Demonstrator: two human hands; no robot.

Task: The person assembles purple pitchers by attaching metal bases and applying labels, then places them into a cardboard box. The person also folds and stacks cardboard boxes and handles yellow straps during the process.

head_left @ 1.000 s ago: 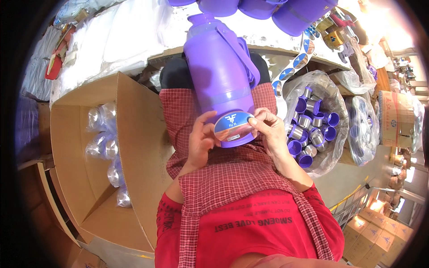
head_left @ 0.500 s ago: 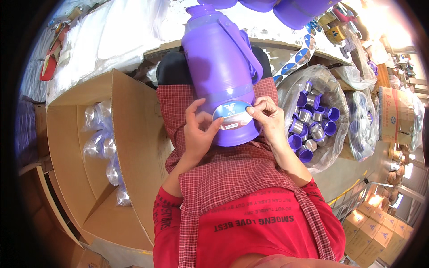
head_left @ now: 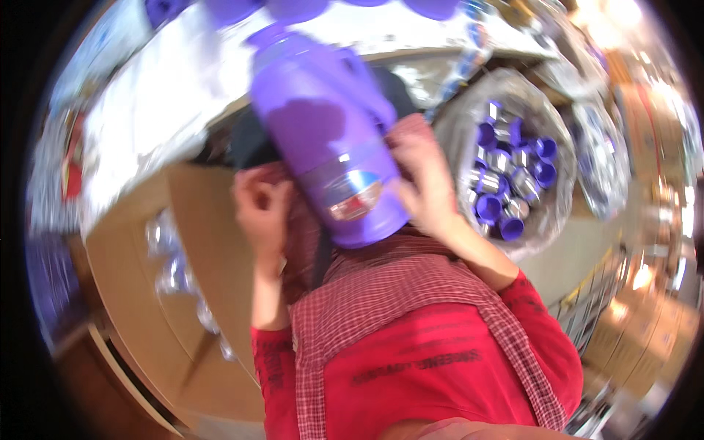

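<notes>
A purple thermos flask (head_left: pixel 323 125) leans across my lap, its neck pointing away from me and to the left. Near its base a blue, white and red oval label (head_left: pixel 353 196) sits on the side. My right hand (head_left: pixel 425 176) is against the flask's right side, by the lower end of the handle (head_left: pixel 369 88), with its fingers partly hidden and blurred. Left of the flask and apart from it, my left hand (head_left: pixel 262 209) is raised over my thigh. Its fingers are loosely curled, a gap shows between them and the thumb, and I see nothing in it.
To the left stands an open cardboard box (head_left: pixel 139 271) with plastic-wrapped items inside. A clear plastic bag (head_left: pixel 539 95) at right holds several steel cups with purple rims. More purple flasks (head_left: pixel 297 7) stand on the far table (head_left: pixel 213 81). Stacked cartons (head_left: pixel 638 330) are at lower right.
The flask has tilted and shifted left. My left hand has come off the label and moved left; my right hand has slid from the label up to the flask's right side.
</notes>
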